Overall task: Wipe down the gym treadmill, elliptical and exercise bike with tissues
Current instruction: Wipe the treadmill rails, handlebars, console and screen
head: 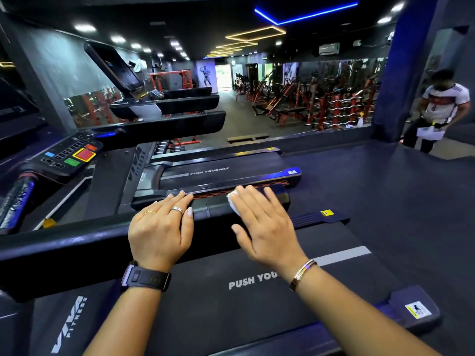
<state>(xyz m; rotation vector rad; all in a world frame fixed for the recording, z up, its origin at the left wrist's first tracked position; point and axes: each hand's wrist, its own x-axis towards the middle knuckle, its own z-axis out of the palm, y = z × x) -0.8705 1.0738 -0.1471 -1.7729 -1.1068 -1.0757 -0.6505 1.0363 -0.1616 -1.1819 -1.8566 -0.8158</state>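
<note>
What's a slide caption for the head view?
Right hand presses white tissue on treadmill handrail; left hand rests flat alongside.

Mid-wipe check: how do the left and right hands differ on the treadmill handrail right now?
The right hand presses a white tissue under its fingers; the left hand lies bare on the handrail. The left hand wears rings and a black watch; the right hand wears a metal bracelet. Both lie flat, fingers straight, on the same handrail.
</note>
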